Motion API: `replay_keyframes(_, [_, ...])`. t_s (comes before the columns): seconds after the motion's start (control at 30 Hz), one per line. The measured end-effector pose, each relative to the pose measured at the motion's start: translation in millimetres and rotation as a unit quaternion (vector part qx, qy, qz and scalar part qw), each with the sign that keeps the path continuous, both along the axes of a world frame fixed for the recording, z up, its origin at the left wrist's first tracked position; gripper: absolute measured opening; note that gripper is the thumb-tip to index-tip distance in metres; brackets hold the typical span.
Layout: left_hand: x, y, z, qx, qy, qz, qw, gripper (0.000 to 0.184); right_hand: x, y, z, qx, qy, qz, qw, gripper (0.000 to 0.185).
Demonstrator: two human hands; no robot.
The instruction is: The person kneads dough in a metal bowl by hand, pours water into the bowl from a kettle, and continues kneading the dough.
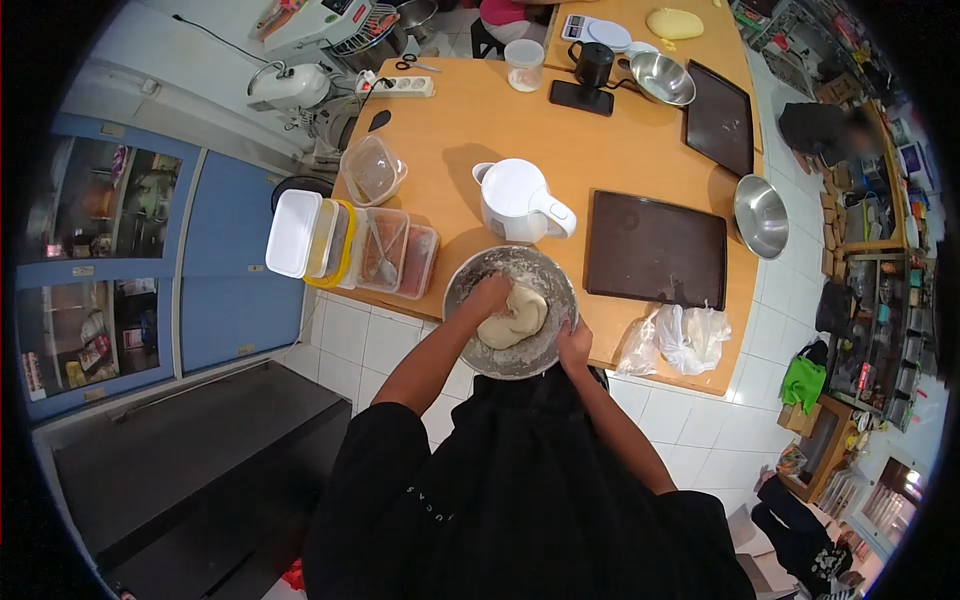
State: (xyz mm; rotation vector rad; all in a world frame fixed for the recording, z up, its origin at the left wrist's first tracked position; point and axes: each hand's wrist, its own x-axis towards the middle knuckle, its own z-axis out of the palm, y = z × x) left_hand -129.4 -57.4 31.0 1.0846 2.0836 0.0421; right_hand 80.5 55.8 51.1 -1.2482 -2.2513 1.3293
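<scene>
A metal mixing bowl (462,345) stands at the front edge of the wooden table, its inside wall smeared with flour and batter. In it lies a pale, smooth lump of dough (522,318). My left hand (489,295) is down inside the bowl at the dough's left side, closed against it, with the fingertips partly hidden. On the right, my right hand (574,345) grips the bowl's rim. Just behind the bowl stands a white electric kettle (515,198).
Plastic containers (385,245) are stacked left of the bowl. To the right are a dark baking tray (655,250), plastic bags (690,335) and a steel bowl (761,215). Farther back sit a black jug (593,64), a scale (580,28) and more dough (675,23). Other people are nearby.
</scene>
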Motion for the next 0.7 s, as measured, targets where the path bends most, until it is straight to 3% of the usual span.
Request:
replay_keyframes(0.07, [1,2,2,-0.029,-0.014,0.002,0.999,0.072,2,-1,-2,-0.003,-0.002,-0.008,1.0,0.031])
replay_keyframes(0.17, [12,-16,-27,0.042,0.049,0.046,0.997,0.077,1,-4,6,-0.022,-0.004,-0.024,0.999,0.031])
replay_keyframes(0.27, [38,-22,14,0.067,0.079,0.151,0.983,0.081,1,-7,10,-0.035,-0.009,-0.047,0.998,0.032])
replay_keyframes(0.37, [31,-29,8,-0.012,-0.043,0.205,0.978,0.088,5,-13,-5,-0.023,-0.012,-0.056,0.998,0.033])
replay_keyframes(0.47, [22,-47,-28,-0.024,-0.083,0.249,0.965,0.084,5,-12,-8,-0.021,-0.025,-0.052,0.998,0.034])
replay_keyframes(0.57, [31,-35,5,-0.094,-0.089,0.304,0.944,0.077,4,-14,-5,-0.008,-0.026,-0.056,0.998,0.034])
replay_keyframes(0.67, [54,-40,-5,-0.016,-0.022,0.38,0.925,0.069,4,-15,-1,-0.01,-0.012,-0.059,0.998,0.033])
replay_keyframes(0.7, [57,-43,-13,-0.004,-0.057,0.402,0.914,0.068,4,-16,-2,-0.007,-0.014,-0.059,0.998,0.033])
